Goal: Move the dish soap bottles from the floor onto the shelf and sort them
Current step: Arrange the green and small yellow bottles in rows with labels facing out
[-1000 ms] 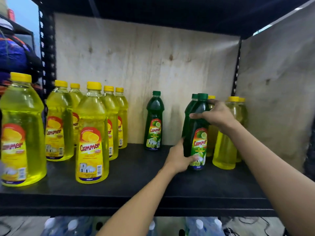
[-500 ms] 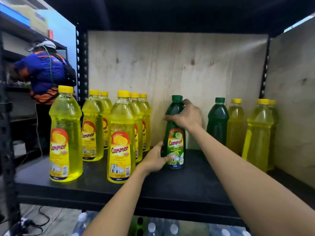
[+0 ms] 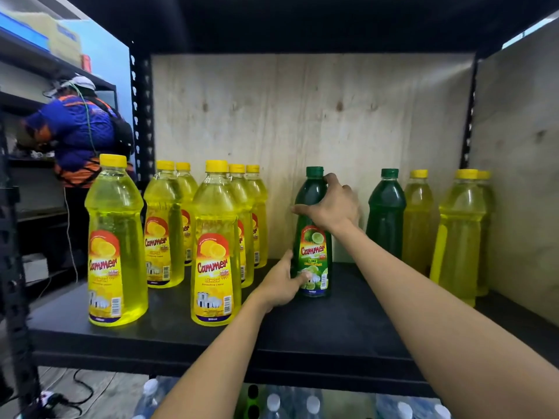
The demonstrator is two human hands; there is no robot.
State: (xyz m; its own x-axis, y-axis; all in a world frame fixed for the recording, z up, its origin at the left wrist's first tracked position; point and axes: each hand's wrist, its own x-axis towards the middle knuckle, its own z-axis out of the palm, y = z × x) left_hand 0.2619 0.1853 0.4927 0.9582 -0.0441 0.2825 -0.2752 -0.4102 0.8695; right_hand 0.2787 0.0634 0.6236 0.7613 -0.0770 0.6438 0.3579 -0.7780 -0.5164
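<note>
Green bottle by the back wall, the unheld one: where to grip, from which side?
Probably the narrow shoulder under the cap of the green bottle, coming from the front-left: it stands upright, a yellow bottle crowds its right side, and the wall is behind.

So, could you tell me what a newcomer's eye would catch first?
Probably the dark green plastic lime soap bottle standing mid-shelf, the right hand round its shoulder and the left hand at its base. Then the cluster of bright yellow lemon soap bottles on the left of the black shelf.

Bare shelf (image 3: 348, 322) between yellow bottles (image 3: 216, 246) and green bottle (image 3: 385, 213).
</note>
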